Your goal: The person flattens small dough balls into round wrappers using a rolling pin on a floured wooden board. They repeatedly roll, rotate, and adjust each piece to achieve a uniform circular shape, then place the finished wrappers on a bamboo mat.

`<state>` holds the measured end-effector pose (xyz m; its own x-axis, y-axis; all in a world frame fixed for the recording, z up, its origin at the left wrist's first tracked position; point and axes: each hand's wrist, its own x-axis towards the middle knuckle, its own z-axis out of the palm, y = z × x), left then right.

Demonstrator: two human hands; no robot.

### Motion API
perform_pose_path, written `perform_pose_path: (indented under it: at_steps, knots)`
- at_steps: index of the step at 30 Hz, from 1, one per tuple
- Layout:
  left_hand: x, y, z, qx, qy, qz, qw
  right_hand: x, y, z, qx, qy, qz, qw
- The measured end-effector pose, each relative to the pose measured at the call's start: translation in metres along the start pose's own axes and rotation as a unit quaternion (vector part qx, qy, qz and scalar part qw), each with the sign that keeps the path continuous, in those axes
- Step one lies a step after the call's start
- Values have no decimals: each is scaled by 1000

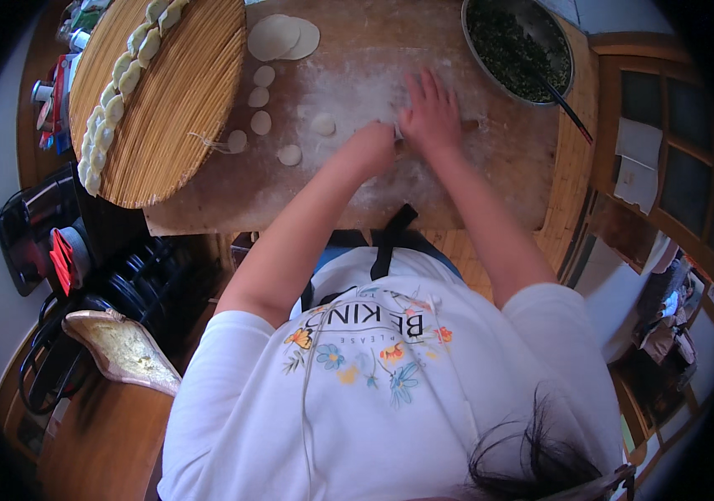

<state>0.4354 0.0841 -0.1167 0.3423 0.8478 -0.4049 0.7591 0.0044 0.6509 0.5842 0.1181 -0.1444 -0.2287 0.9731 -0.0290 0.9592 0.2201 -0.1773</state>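
Observation:
My left hand point(374, 149) is curled, knuckles up, over the floured wooden board point(357, 200); what lies under its fingers is hidden. Beside it, my right hand point(433, 116) lies palm down with fingers extended and apart. A wooden rolling pin point(469, 125) runs under that palm, one end showing at the right. Left of my hands are a small dough disc point(323, 124), another disc point(290, 154) and several more in a line point(261, 123). Larger rolled dough rounds point(273, 37) overlap at the board's far side.
Folded dumplings point(125, 78) line a round woven tray point(187, 106) at the left. A metal bowl point(567, 81) of chopped green filling point(513, 47) stands at the far right, with dark chopsticks point(563, 106) over its rim. A glazed wooden cabinet point(664, 75) stands right of the table.

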Motion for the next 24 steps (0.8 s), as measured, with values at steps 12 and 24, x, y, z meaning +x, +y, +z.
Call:
perform_pose_path:
  at_steps: [12,24]
  knots:
    - [0,-9,-10,12,-39,-5,999,-8,-1,0,2,13,-30,999]
    - [8,-15,-7,30,-48,16,998,-4,-6,0,-11,-5,-6,1000]
